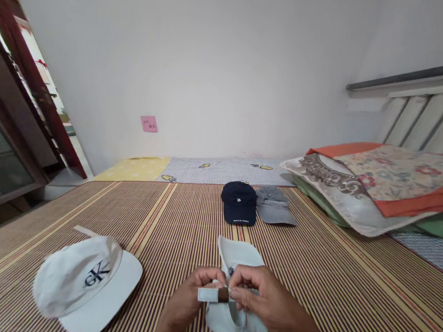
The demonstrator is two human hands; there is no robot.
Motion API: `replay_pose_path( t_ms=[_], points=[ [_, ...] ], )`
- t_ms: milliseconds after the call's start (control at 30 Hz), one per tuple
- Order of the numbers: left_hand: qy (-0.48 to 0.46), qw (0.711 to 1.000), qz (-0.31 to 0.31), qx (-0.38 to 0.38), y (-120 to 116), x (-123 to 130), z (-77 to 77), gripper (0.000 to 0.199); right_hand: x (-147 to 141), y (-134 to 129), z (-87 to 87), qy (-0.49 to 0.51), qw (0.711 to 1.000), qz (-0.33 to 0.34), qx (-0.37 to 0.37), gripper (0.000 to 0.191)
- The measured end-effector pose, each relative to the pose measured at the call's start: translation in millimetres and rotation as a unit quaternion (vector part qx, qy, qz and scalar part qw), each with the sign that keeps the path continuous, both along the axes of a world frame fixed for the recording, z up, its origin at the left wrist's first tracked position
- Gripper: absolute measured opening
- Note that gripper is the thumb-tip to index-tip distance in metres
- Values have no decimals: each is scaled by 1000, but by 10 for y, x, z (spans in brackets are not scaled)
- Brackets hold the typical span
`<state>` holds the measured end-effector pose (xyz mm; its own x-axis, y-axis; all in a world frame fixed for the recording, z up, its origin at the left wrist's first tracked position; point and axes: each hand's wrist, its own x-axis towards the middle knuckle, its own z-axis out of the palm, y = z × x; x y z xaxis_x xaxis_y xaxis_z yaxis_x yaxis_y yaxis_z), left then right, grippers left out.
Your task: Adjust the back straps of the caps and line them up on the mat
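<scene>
A pale baseball cap (241,252) lies on the striped mat in front of me, its brim pointing away and its back opening toward me. At its rear, a strap (208,294) with a brown patch sticks out to the left. My left hand (193,292) is closed on the strap area, thumb and fingers pinched together. From the other side, my right hand (256,294) pinches the strap near the brown patch. The fingers hide part of the strap and its fastening. To the left rests a white cap (74,277) with black "CK" letters, its strap end sticking up.
Farther back sit a navy cap (238,203) and a grey cap (276,205), side by side on the bamboo-striped mat (182,220). Pillows (347,197) are piled at the right, near a radiator (432,122). A pink note (149,124) is on the wall.
</scene>
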<state>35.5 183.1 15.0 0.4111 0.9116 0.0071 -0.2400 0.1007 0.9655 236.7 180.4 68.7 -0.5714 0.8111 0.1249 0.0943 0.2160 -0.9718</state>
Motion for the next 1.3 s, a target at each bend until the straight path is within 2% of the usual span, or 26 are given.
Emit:
replay_pose_path(
  t_ms=[200, 300, 467, 767, 933, 1167, 1300],
  points=[
    [2, 1000, 8, 14, -5, -25, 36, 49, 135, 38, 34, -36, 999, -9, 25, 13],
    [-3, 1000, 3, 18, 7, -29, 25, 46, 176, 50, 15, -41, 999, -10, 13, 14],
    [14, 1000, -4, 19, 23, -29, -11, 43, 118, 47, -3, -30, 999, -13, 2, 11],
    [16, 1000, -3, 5, 13, -3, -16, 50, 61, 35, -41, -25, 999, -15, 17, 9],
    [22, 1000, 2, 20, 11, 8, 9, 49, 42, 33, -24, -4, 1000, -3, -14, 12],
    [0, 1000, 9, 4, 5, -16, 37, 47, 305, 111, -34, -5, 999, -42, 14, 39],
    [-14, 1000, 14, -9, 9, -19, 26, 47, 436, 156, -97, -35, 999, -33, 14, 33]
  ],
)
